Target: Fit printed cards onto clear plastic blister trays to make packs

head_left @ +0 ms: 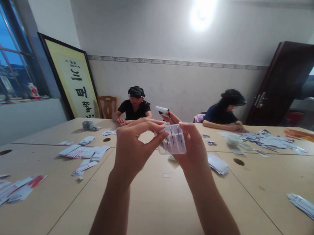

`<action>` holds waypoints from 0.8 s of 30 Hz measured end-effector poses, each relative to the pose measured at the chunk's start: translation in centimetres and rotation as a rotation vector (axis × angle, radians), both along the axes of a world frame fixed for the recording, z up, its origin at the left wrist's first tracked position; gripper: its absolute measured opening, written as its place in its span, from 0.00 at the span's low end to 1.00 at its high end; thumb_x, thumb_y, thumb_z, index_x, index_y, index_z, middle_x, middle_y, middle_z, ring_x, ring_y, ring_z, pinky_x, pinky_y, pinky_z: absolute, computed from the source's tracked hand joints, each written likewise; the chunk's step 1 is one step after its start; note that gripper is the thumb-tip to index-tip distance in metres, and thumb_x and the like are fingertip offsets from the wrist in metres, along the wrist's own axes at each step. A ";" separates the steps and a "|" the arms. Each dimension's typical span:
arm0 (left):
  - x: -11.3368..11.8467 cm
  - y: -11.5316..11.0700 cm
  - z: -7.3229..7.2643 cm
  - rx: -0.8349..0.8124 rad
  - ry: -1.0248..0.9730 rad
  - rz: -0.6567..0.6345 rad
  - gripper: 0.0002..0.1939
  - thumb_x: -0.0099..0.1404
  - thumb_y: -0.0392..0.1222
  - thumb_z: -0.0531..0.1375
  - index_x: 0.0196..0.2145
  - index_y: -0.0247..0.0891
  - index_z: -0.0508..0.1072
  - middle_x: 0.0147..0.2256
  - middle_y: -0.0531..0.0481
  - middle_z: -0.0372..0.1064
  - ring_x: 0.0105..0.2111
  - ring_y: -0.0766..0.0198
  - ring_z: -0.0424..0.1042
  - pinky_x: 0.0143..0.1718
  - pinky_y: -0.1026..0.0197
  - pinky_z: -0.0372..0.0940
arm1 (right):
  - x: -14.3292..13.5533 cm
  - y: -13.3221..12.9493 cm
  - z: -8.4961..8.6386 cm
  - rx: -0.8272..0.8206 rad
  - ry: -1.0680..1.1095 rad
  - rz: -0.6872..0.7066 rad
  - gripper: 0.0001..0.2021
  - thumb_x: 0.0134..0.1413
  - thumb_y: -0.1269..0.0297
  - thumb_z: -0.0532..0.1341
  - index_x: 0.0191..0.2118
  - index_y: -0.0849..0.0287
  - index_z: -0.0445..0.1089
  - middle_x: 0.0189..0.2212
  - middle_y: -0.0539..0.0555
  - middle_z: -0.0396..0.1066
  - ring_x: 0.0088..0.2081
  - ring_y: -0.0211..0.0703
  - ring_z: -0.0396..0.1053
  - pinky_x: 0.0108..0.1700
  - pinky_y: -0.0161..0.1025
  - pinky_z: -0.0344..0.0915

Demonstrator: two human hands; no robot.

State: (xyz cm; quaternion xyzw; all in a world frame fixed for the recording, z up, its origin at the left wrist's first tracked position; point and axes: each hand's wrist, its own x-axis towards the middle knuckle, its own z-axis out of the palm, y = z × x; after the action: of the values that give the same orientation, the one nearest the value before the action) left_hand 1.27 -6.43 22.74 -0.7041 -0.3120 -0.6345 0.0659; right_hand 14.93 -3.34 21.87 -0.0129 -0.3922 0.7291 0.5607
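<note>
A small clear plastic box (177,141) with compartments is held up over the middle of the table, tilted toward me. Small dark items show inside it, too small to name. My right hand (195,143) is closed around the box from the right and behind. Out of the fingers behind the box sticks a curled printed card (162,111), white with a dark picture. My left hand (134,139) pinches the box's left edge between thumb and fingers. Beneath the hands, a small red-bordered label (166,175) lies on the table.
Paper slips (84,152) lie in loose stacks at left, with more slips (11,192) nearer me. White cards (218,163) sit right of my hands. A heap of cards (267,140) spreads at far right. Two people (134,107) sit across the table (156,213).
</note>
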 end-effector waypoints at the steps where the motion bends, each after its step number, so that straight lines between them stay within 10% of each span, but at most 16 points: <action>1: 0.1 0.1 0.0 0.000 -0.001 -0.002 0.05 0.57 0.35 0.73 0.32 0.40 0.82 0.36 0.50 0.82 0.38 0.61 0.81 0.48 0.55 0.74 | 0.0 -0.1 0.0 -0.005 0.007 -0.009 0.15 0.46 0.62 0.63 0.44 0.53 0.74 0.36 0.48 0.74 0.35 0.40 0.72 0.39 0.39 0.72; 24: 0.9 0.2 -0.3 0.047 0.003 -0.019 0.05 0.58 0.33 0.71 0.32 0.41 0.82 0.37 0.50 0.82 0.37 0.60 0.80 0.46 0.53 0.74 | 0.3 -1.3 0.1 -0.088 0.102 -0.073 0.22 0.48 0.65 0.64 0.52 0.51 0.73 0.42 0.49 0.74 0.38 0.38 0.71 0.37 0.35 0.68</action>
State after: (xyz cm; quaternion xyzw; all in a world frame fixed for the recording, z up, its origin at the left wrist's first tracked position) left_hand 2.21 -6.20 22.48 -0.7062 -0.2903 -0.6412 0.0766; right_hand 15.21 -4.61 21.94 -0.0147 -0.3299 0.7245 0.6050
